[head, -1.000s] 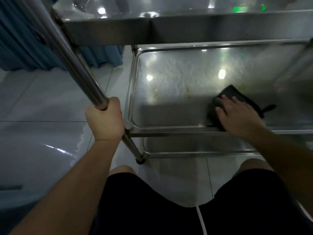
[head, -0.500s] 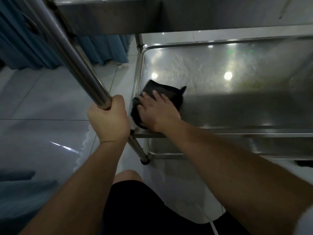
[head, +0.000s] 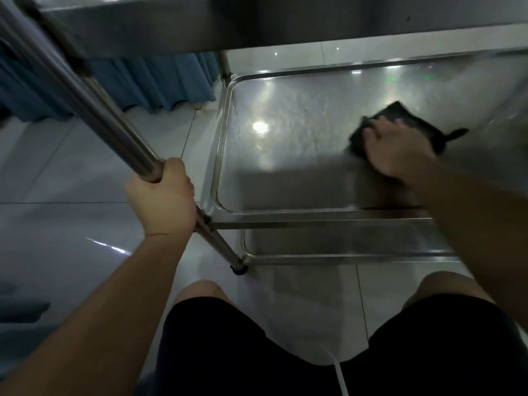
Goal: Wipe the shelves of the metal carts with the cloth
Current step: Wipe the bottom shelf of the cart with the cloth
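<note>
1. Since half a second ago, the right hand (head: 395, 150) has swept the black cloth (head: 400, 125) from the shelf's near-left corner to its right side.
2. It lies flat, fingers spread, pressing the cloth onto the middle shelf (head: 285, 215) of the metal cart, probably for even wiping pressure.
3. Left hand (head: 163, 197) is clenched round the cart's upright post (head: 94, 108), likely steadying the cart.

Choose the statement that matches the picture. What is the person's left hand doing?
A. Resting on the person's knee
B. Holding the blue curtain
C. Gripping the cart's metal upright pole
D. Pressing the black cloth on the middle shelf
C: the left hand is wrapped in a closed grip around the cart's metal upright pole, while the right hand presses the black cloth on the middle shelf.
</note>
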Tool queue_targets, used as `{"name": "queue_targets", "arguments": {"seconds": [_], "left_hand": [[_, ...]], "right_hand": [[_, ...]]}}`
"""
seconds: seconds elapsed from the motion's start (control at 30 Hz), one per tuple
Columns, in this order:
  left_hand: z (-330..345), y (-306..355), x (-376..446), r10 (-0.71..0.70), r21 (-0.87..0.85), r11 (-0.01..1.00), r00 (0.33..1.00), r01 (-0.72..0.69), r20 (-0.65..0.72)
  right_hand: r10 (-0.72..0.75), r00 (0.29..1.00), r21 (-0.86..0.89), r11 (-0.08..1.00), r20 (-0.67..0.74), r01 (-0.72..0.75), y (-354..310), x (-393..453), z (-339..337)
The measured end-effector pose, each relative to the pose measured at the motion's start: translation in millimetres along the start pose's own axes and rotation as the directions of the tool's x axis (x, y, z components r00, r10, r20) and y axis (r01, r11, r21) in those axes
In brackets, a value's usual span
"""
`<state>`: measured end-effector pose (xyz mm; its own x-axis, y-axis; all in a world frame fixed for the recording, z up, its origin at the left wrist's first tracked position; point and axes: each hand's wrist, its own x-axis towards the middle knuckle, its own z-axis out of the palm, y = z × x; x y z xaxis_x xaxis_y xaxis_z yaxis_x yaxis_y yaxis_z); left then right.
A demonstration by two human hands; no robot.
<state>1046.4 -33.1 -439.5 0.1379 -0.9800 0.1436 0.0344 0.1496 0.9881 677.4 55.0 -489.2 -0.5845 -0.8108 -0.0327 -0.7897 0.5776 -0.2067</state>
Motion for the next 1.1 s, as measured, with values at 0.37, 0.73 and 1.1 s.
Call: {"name": "queue_targets", "arguments": {"seconds": [0.37,0.73,1.1], "left_hand": [[2.7,-1.0,-1.5,-0.01,-0.007,1.0,0.999,0.01,-0.052],[4.1,3.0,-3.2,0.047,0.055,0.998,0.996,-0.043,-0.07],[0.5,-1.2,-2.7,0.022,0.017,1.0,0.999,-0.021,-0.048]], "right_hand": [[0.001,0.995,0.042,0.999,0.104,-0.005,-93.5,60.0,19.3],[-0.685,0.69,0.162,0.727,0.232,0.668,-213.1,-33.9,50.3],[-0.352,0.933,0.052,0.936,0.077,0.349,-98.6,36.9,25.8]]}}
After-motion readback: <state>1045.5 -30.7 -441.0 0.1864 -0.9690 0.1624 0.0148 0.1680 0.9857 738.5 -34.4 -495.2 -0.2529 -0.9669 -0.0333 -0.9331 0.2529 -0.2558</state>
